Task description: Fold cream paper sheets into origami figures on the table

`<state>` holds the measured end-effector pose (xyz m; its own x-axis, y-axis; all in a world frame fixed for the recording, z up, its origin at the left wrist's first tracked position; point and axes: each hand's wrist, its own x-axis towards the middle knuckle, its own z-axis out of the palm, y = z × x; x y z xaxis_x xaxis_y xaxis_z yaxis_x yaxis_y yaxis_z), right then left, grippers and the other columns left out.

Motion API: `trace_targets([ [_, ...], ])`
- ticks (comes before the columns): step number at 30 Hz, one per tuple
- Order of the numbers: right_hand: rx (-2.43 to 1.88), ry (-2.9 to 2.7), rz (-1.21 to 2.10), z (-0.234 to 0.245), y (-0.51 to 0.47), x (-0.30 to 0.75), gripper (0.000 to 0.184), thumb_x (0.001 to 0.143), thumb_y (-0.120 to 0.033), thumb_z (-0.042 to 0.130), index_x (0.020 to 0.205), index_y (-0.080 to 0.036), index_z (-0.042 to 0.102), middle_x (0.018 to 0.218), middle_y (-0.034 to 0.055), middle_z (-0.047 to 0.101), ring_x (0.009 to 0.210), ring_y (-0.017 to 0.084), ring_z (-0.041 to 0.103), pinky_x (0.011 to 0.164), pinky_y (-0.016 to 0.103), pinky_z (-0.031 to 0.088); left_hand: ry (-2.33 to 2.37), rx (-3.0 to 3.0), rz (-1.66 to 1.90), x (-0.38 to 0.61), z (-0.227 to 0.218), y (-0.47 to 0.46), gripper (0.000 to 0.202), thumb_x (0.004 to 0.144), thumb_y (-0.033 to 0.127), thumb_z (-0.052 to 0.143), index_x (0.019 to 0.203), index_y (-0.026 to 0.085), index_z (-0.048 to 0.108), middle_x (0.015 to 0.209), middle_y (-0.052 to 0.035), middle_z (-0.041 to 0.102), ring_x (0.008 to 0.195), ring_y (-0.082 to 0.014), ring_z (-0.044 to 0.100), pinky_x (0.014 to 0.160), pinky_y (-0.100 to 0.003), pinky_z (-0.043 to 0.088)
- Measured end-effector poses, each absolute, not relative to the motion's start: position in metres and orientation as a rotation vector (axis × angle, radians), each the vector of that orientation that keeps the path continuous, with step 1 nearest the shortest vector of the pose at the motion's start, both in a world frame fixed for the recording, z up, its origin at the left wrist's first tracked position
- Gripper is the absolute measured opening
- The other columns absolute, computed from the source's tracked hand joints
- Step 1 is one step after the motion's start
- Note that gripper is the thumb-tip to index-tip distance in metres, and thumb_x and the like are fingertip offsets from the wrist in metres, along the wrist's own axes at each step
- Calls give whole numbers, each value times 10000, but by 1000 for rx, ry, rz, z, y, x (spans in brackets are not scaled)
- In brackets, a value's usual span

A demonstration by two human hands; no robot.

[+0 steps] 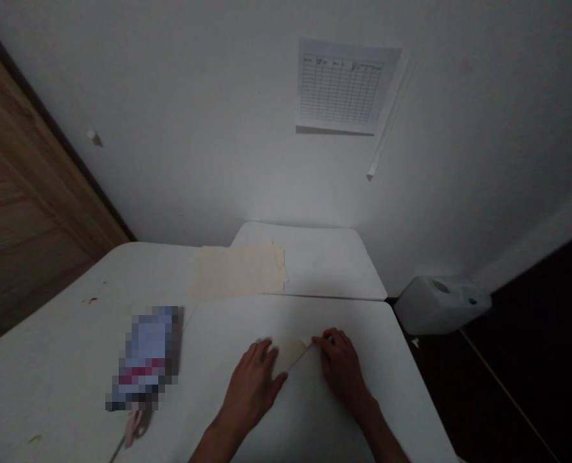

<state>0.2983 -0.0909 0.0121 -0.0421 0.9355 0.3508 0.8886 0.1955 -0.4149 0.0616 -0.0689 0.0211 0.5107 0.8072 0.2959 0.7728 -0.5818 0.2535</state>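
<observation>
My left hand [252, 389] is resting on a folded piece of cream paper [290, 355], and my right hand [341, 370] is touching its pointed corner with the fingertips [319, 341]. I am working on a white table [363, 347] that is butting against a second white table [324, 257]. A stack of cream paper [238, 273] is lying beyond my hands, near the tables' join. To my left, a pixelated packet [148, 357] is lying, too blurred to identify, with something pink [134, 427] touching its end. A printed grid chart [341, 87] is hanging on the wall, a wooden door [30, 193] is standing at the left, and a white plastic container [440, 305] is sitting on the dark floor.
</observation>
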Motion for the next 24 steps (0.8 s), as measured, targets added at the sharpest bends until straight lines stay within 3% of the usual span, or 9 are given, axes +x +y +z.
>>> trace_targets([
  [8, -1625, -1748, 301, 10, -100, 286, 339, 915, -150, 436, 1203, -205, 607, 1036, 85, 643, 972, 216, 578, 886, 356, 472, 1316, 2700, 595, 62, 31, -68, 192, 927, 285, 517, 1041, 177, 628, 1163, -112, 634, 1075, -269, 585, 937, -449, 510],
  [12, -1615, -1604, 432, 3, -106, 272, 325, 927, -275, 484, 1227, -211, 591, 956, 58, 675, 860, 192, 624, 813, 317, 502, 1236, 2733, 640, 59, 35, -70, 186, 955, 234, 450, 943, 193, 631, 969, -66, 685, 931, -223, 639, 848, -379, 555],
  [15, -1577, -1492, 517, 1, -106, 262, 427, 903, -325, 531, 1314, -210, 521, 937, 40, 693, 798, 174, 642, 759, 288, 518, 1191, 2814, 705, 57, 33, -72, 241, 966, 201, 396, 892, 194, 626, 882, -52, 700, 837, -207, 670, 765, -345, 579],
  [21, -1482, -1208, 708, 16, -101, 242, 810, 847, -373, 612, 1496, -142, 186, 885, 29, 722, 532, 124, 585, 530, 228, 507, 1241, 2867, 980, 60, 28, -75, 306, 1000, 244, 319, 999, 179, 618, 941, -67, 727, 801, -192, 706, 657, -290, 597],
  [24, -1466, -1122, 769, 23, -101, 235, 860, 822, -381, 637, 1493, -121, 168, 846, 33, 730, 511, 127, 585, 515, 228, 513, 1257, 2834, 1050, 63, 26, -77, 305, 1004, 253, 322, 1018, 179, 618, 944, -67, 732, 804, -186, 713, 669, -279, 601],
])
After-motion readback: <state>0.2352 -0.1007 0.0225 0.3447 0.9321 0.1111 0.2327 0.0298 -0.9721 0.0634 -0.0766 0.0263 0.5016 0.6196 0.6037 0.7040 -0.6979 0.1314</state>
